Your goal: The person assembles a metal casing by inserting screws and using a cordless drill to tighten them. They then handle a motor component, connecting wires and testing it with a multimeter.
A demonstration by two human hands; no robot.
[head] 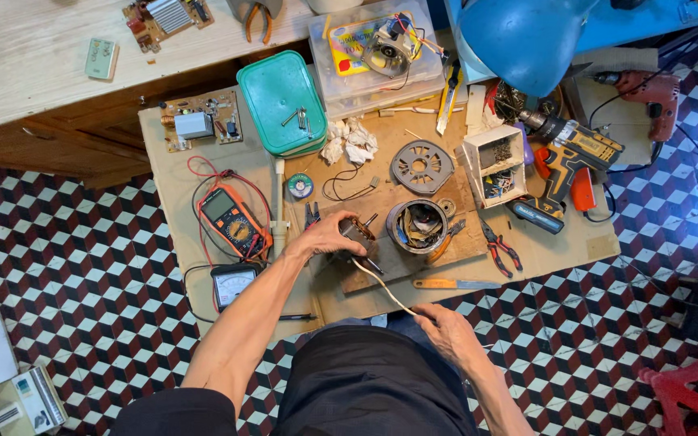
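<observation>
Rotor [359, 236] work under way on the wooden board [446, 246]: left hand [326, 236] closed around the small motor rotor, right hand [446, 329] pinching a pale cord [381, 287] running up to it. Next move likely needs steady cord tension; rotor sits under left fingers, just beside the round stator housing [418, 226].
</observation>
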